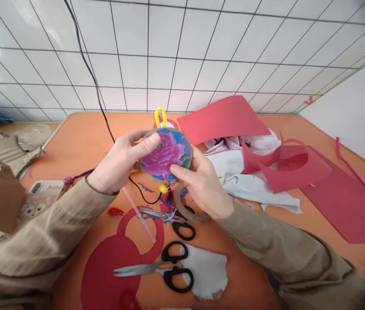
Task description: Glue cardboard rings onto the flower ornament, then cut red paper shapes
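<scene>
1. Evidently the round, peony-printed ornament (159, 157) is well along; its face is covered in patterned fabric, a yellow loop (157, 117) stands at its top, and a yellow bead (163, 188) hangs on the cord below.

2. It is up in the air over the orange table (87, 131); the left hand (120, 157) has its thumb pressed on the upper face, fingers mostly hidden behind; the right hand (203, 183) pinches the lower right edge, thumb on the front.

3. As for what's left, I'd judge little beyond checking the edge and tidying; the back is hidden from me, so I can't tell whether it is finished.

4. Counting now: one ornament, one loop, one yellow bead; two pairs of scissors, one in front (156, 268) and one under the ornament (166, 214); one roll of tape (192, 216); one large red disc (109, 271); one red ring (159, 234) beside it; one phone (42, 200); the blue scraps (146, 187) are too small to number.
</scene>
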{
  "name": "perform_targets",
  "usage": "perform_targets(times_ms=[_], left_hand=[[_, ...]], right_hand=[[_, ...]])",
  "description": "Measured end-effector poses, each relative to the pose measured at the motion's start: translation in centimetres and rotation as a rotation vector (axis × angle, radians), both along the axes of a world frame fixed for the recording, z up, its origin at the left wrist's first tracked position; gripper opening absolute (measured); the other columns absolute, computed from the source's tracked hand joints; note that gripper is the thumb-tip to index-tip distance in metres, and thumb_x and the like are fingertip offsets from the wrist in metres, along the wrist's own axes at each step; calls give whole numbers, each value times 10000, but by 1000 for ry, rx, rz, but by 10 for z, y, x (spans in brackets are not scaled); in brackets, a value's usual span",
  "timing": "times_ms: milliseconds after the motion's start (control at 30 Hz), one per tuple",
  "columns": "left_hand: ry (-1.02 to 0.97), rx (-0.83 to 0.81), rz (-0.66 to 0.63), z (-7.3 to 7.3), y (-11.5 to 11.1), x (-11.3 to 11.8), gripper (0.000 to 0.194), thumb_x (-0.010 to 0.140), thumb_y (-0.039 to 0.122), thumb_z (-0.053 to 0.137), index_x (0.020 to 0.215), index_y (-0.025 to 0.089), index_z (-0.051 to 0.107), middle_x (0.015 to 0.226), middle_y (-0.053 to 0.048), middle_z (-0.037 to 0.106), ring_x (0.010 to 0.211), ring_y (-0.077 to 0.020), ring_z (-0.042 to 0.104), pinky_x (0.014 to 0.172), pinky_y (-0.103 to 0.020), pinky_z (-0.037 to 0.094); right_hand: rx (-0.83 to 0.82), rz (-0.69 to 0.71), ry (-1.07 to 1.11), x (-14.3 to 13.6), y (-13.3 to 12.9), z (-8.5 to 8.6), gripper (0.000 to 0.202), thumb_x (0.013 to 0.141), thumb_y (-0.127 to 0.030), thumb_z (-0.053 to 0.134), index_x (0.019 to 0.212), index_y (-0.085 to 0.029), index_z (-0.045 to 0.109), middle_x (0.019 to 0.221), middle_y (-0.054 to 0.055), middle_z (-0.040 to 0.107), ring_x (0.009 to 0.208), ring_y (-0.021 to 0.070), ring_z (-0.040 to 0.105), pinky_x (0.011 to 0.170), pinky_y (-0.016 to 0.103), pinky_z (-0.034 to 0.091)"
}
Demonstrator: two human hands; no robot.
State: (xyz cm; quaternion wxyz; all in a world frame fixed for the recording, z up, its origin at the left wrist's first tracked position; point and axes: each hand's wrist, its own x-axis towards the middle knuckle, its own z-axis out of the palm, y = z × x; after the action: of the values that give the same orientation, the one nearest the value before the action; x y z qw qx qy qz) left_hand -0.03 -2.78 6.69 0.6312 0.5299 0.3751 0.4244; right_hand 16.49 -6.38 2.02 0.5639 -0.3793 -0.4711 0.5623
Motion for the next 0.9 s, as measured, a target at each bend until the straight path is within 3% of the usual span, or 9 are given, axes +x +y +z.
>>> perform_targets(times_ms=[133, 233, 367, 533, 600, 733, 833, 900], left_hand=[[131, 7, -63, -12, 1, 2, 389, 645, 294, 854, 936, 130, 656, 756, -42, 693, 581, -144, 627, 456, -220, 482], [111, 6, -77, -17, 0, 4, 334, 663, 260, 837, 897, 121, 643, 719, -29, 674, 557, -120, 603, 444, -201, 477], [35, 41, -36, -14, 1, 5, 453, 643, 234, 850, 1031, 138, 637, 808, -20, 662, 619, -129, 620, 427, -189, 480], [33, 63, -33, -9, 3, 4, 552, 605, 155, 865, 1098, 148, 618, 820, -5, 664, 598, -116, 616, 452, -190, 497], [13, 59, -52, -9, 3, 3, 528, 626, 196, 867, 1096, 155, 630, 840, -14, 672, 615, -126, 630, 461, -195, 503], [-60, -50, -68, -9, 2, 3, 305, 773, 373, 762, 929, 125, 680, 768, -52, 684, 605, -149, 647, 513, -241, 548], [-93, -139, 19, -6, 0, 5, 229, 831, 309, 685, 712, 116, 650, 606, -43, 651, 503, -129, 612, 494, -235, 536], [-114, -161, 78, 1, -1, 5, 220, 868, 263, 624, 697, 126, 645, 550, -27, 642, 458, -121, 594, 460, -224, 517]], right_hand=[[1, -25, 71, 2, 3, 5, 408, 742, -320, 773, 1093, -218, 592, 1109, 51, 680, 982, 222, 654, 772, 364, 587], [-39, 41, 110, 5, 5, 8, 341, 769, -394, 743, 1027, -221, 602, 1015, 43, 698, 865, 211, 671, 648, 341, 592], [-69, 26, 89, 7, 7, 8, 305, 753, -368, 760, 977, -222, 612, 891, 4, 690, 682, 151, 639, 570, 298, 573], [-59, 47, 121, 11, 11, 7, 284, 785, -444, 730, 900, -210, 618, 793, 6, 675, 650, 159, 633, 535, 306, 564], [-57, 47, 127, 12, 12, 8, 265, 782, -435, 737, 865, -212, 621, 764, -1, 664, 643, 155, 627, 534, 304, 563], [-16, 56, 122, 14, 11, 16, 204, 787, -383, 741, 851, -233, 619, 801, -10, 659, 700, 165, 639, 576, 318, 572], [58, 124, 9, 23, 10, 27, 231, 860, -476, 635, 834, -248, 611, 772, -10, 643, 705, 178, 646, 589, 333, 560], [141, 107, -229, 36, 11, 33, 308, 891, -537, 558, 823, -244, 623, 769, 6, 653, 716, 188, 648, 616, 342, 544]])
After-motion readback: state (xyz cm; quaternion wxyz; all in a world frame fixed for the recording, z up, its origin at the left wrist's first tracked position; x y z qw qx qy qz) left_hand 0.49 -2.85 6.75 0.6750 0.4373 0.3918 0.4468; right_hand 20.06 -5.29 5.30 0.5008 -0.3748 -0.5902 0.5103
